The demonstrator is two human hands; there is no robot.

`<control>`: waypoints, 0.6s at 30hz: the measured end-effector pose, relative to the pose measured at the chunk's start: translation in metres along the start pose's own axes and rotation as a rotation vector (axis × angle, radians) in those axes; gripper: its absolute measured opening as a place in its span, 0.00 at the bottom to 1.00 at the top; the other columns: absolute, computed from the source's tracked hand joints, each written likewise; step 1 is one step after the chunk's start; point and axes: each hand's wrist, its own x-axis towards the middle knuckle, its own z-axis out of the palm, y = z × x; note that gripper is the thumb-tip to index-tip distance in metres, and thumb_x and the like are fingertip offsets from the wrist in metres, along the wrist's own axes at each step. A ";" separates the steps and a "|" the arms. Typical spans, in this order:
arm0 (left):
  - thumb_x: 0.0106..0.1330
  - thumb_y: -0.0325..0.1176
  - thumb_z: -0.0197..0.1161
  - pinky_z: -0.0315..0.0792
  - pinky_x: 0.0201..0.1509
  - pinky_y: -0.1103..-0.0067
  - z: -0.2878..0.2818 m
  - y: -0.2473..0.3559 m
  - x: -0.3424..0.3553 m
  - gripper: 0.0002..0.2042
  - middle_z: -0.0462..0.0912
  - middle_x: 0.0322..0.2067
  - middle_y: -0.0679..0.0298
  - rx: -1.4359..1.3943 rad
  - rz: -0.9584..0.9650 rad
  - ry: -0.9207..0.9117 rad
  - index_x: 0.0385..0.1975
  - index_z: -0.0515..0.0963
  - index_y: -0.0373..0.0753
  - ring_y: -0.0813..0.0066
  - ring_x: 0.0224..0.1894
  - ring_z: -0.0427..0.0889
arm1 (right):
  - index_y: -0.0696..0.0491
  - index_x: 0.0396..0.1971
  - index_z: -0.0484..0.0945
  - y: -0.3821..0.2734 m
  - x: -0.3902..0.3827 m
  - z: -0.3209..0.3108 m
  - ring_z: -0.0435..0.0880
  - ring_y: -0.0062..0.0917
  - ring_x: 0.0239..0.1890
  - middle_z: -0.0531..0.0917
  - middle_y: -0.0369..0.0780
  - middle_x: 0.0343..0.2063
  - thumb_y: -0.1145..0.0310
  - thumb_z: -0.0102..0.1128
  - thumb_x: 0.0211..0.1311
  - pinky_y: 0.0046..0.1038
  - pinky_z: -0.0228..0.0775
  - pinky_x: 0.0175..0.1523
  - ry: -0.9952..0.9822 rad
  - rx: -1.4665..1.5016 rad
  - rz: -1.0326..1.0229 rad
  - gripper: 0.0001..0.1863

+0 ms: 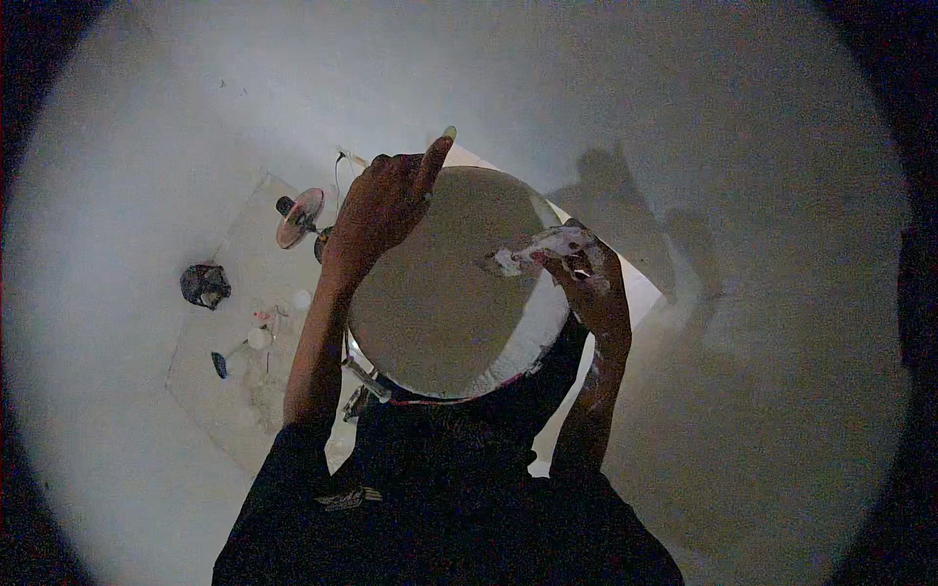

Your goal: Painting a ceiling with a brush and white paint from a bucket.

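Observation:
A large round disc [440, 283] with a plain grey-brown face lies in front of my lap. A whitish coating shows along its lower right edge. My left hand [386, 205] grips the disc at its far left rim; one finger or thumb sticks out past the edge and the other fingertips are hidden. On the right side, my right hand [591, 278] pinches a crumpled, white-smeared cloth or piece of paper [542, 244] against the disc's face. White smears also mark that hand and wrist.
A white sheet or board [640, 291] juts out beneath the disc. To the left lie a small pinkish fan-like object [300, 218], a dark crumpled bundle [205, 285], a small dark item [219, 364] and a pale round piece [259, 338] on a thin sheet.

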 end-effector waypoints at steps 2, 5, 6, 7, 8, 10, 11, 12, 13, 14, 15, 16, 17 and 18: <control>0.54 0.23 0.58 0.76 0.39 0.64 -0.001 0.001 0.000 0.37 0.80 0.35 0.52 0.010 0.041 0.053 0.67 0.53 0.41 0.55 0.34 0.79 | 0.56 0.41 0.78 -0.001 0.005 0.000 0.77 0.23 0.29 0.83 0.39 0.32 0.60 0.63 0.60 0.26 0.70 0.37 0.021 -0.052 -0.109 0.16; 0.52 0.22 0.58 0.76 0.39 0.63 -0.003 0.003 0.001 0.38 0.80 0.36 0.51 -0.006 0.019 0.013 0.67 0.54 0.41 0.55 0.35 0.80 | 0.57 0.42 0.77 -0.004 0.018 -0.004 0.79 0.26 0.31 0.83 0.40 0.32 0.59 0.59 0.63 0.28 0.70 0.39 0.020 -0.093 -0.239 0.17; 0.52 0.22 0.59 0.76 0.39 0.63 -0.004 0.004 0.001 0.38 0.80 0.36 0.51 -0.014 0.017 0.013 0.67 0.54 0.41 0.55 0.35 0.80 | 0.57 0.43 0.77 -0.006 0.024 -0.008 0.80 0.27 0.32 0.83 0.41 0.33 0.58 0.58 0.63 0.28 0.70 0.39 0.044 -0.100 -0.253 0.17; 0.52 0.22 0.59 0.76 0.38 0.63 -0.004 0.005 0.001 0.38 0.80 0.35 0.51 0.027 0.021 0.006 0.67 0.54 0.41 0.55 0.36 0.79 | 0.57 0.44 0.77 -0.007 0.029 -0.009 0.81 0.28 0.33 0.83 0.42 0.33 0.58 0.57 0.64 0.29 0.70 0.40 0.099 -0.113 -0.215 0.18; 0.52 0.22 0.59 0.76 0.38 0.63 -0.004 0.005 0.001 0.38 0.80 0.35 0.51 0.072 0.044 0.033 0.67 0.54 0.40 0.55 0.36 0.79 | 0.57 0.43 0.76 -0.009 0.033 -0.014 0.79 0.26 0.32 0.82 0.41 0.32 0.58 0.57 0.64 0.28 0.70 0.40 0.085 -0.120 -0.195 0.17; 0.51 0.22 0.59 0.76 0.39 0.63 -0.005 0.005 0.001 0.38 0.80 0.35 0.52 0.085 0.064 0.052 0.67 0.54 0.40 0.55 0.36 0.79 | 0.57 0.42 0.75 -0.011 0.043 -0.019 0.76 0.22 0.32 0.80 0.39 0.30 0.60 0.58 0.65 0.28 0.69 0.41 0.098 -0.105 -0.127 0.16; 0.51 0.22 0.59 0.76 0.40 0.63 -0.005 0.005 0.001 0.38 0.80 0.35 0.52 0.054 0.057 0.043 0.67 0.55 0.41 0.55 0.37 0.79 | 0.57 0.42 0.75 -0.010 0.050 -0.018 0.74 0.22 0.31 0.78 0.38 0.28 0.58 0.55 0.67 0.27 0.68 0.40 0.188 -0.213 -0.309 0.16; 0.51 0.21 0.59 0.76 0.40 0.63 -0.006 0.005 0.001 0.38 0.80 0.36 0.52 0.023 0.050 0.033 0.67 0.55 0.41 0.54 0.38 0.79 | 0.57 0.42 0.75 -0.009 0.055 -0.020 0.74 0.22 0.32 0.79 0.38 0.29 0.58 0.55 0.67 0.28 0.69 0.41 0.131 -0.186 -0.263 0.16; 0.50 0.21 0.59 0.76 0.41 0.64 -0.006 0.006 0.001 0.39 0.80 0.36 0.52 0.032 0.067 0.057 0.66 0.55 0.41 0.54 0.38 0.79 | 0.57 0.42 0.75 -0.007 0.060 -0.022 0.75 0.22 0.32 0.79 0.38 0.30 0.58 0.54 0.67 0.28 0.69 0.41 0.073 -0.158 -0.217 0.16; 0.50 0.20 0.59 0.76 0.41 0.64 -0.007 0.006 0.001 0.39 0.80 0.37 0.52 0.042 0.082 0.081 0.66 0.55 0.41 0.54 0.38 0.79 | 0.57 0.42 0.75 -0.005 0.065 -0.024 0.75 0.22 0.32 0.79 0.39 0.30 0.58 0.54 0.67 0.28 0.69 0.41 0.019 -0.091 -0.250 0.16; 0.50 0.20 0.59 0.76 0.42 0.64 -0.008 0.007 0.001 0.39 0.80 0.37 0.52 0.087 0.081 0.066 0.66 0.55 0.41 0.54 0.39 0.79 | 0.57 0.42 0.75 -0.002 0.070 -0.024 0.75 0.23 0.32 0.80 0.39 0.31 0.58 0.54 0.67 0.28 0.69 0.41 0.033 -0.189 -0.266 0.16; 0.50 0.20 0.59 0.75 0.42 0.65 -0.008 0.008 0.000 0.38 0.80 0.38 0.52 0.054 0.078 0.060 0.66 0.56 0.41 0.54 0.39 0.79 | 0.57 0.42 0.75 0.002 0.073 -0.024 0.76 0.23 0.32 0.80 0.40 0.31 0.58 0.54 0.67 0.29 0.70 0.41 0.052 -0.248 -0.358 0.16; 0.50 0.20 0.59 0.75 0.42 0.65 -0.009 0.009 0.000 0.38 0.80 0.38 0.52 0.055 0.058 0.016 0.66 0.56 0.41 0.54 0.38 0.79 | 0.58 0.42 0.75 0.005 0.076 -0.025 0.76 0.24 0.33 0.80 0.41 0.32 0.59 0.53 0.67 0.29 0.70 0.42 0.052 -0.333 -0.410 0.16; 0.51 0.21 0.60 0.75 0.42 0.66 -0.009 0.009 0.000 0.38 0.80 0.39 0.53 0.072 0.060 0.005 0.66 0.56 0.41 0.54 0.38 0.79 | 0.58 0.42 0.75 0.008 0.079 -0.025 0.77 0.25 0.33 0.81 0.41 0.32 0.59 0.53 0.67 0.30 0.70 0.42 0.069 -0.342 -0.422 0.16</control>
